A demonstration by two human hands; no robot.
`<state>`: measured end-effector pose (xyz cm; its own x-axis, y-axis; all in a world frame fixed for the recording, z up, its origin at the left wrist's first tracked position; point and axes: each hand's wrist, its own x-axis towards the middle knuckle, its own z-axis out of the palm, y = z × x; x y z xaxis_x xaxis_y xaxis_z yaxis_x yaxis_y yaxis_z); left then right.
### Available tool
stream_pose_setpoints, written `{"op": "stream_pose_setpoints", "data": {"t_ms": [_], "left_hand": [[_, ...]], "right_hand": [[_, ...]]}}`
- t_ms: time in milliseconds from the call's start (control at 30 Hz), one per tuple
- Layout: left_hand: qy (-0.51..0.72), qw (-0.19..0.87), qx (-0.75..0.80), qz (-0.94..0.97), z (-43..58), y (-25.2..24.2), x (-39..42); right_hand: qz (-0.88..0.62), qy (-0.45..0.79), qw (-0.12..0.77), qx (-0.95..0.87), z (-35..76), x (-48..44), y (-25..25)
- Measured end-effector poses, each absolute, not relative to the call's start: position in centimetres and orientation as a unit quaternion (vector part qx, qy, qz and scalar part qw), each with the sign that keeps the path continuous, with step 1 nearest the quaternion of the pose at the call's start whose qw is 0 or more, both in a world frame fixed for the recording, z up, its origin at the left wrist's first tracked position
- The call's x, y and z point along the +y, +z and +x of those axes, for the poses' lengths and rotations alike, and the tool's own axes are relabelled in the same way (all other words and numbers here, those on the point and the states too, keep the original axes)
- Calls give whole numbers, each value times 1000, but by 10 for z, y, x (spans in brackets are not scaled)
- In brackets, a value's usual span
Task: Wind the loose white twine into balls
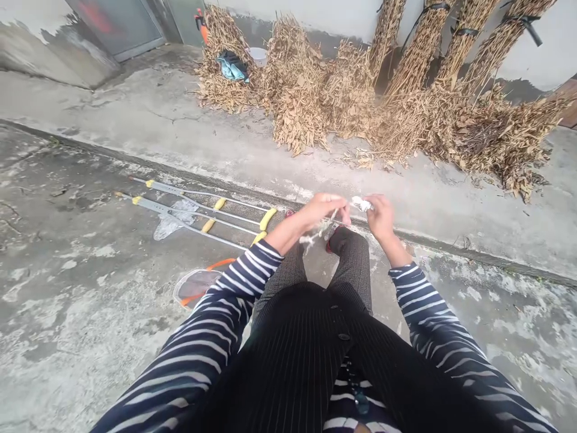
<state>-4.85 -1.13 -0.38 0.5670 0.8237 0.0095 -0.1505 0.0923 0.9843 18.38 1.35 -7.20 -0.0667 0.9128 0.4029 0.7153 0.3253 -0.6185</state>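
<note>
Both of my hands are raised in front of my lap, a short gap apart. My left hand [327,209] is closed around a thin white string [308,240], and loose ends of it hang below the fingers. In my right hand [380,213] a small crumpled white bundle [360,203] is pinched between the fingertips, sticking out toward the left hand. Whether the bundle and the string are one piece I cannot tell. The string is partly blurred, and the left hand's fingers hide part of it.
Two crutches [198,211] with yellow pads lie on the concrete at left, over a clear plastic bag [177,218]. An orange-rimmed mesh item [196,285] lies by my left forearm. Dried stalk bundles [297,90] lean along the wall, beyond a low concrete step [216,141].
</note>
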Motion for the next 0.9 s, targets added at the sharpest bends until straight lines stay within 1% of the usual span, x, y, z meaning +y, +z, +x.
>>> {"op": "stream_pose_setpoints", "data": {"t_ms": [67, 167, 333, 400, 467, 500, 567, 633, 700, 800, 900], "left_hand": [[397, 664, 317, 549, -45, 3, 7], [373, 628, 364, 578, -41, 0, 36], [288, 471, 500, 667, -36, -23, 68], [228, 453, 521, 687, -35, -40, 69], [197, 460, 519, 693, -34, -57, 63], [207, 466, 516, 689, -33, -64, 57], [265, 495, 505, 655, -30, -74, 44], [333, 559, 469, 597, -24, -78, 31], [365, 641, 409, 538, -15, -76, 21], [357, 714, 348, 492, -4, -73, 10], [342, 716, 351, 496, -3, -80, 6]], "right_hand": [[-533, 179, 349, -750, 176, 1, -77], [-505, 295, 330, -741, 169, -17, -72], [-448, 488, 380, -645, 163, -37, -45], [-429, 522, 405, -616, 161, -38, -36], [-437, 520, 443, -585, 161, -35, -32], [-449, 512, 462, -567, 161, -32, -32], [-477, 505, 489, -528, 164, -26, -33], [-494, 515, 495, -495, 166, -21, -33], [-498, 534, 491, -474, 166, -19, -32], [-498, 553, 485, -459, 164, -17, -27], [-497, 540, 513, -445, 168, -11, -19]]}}
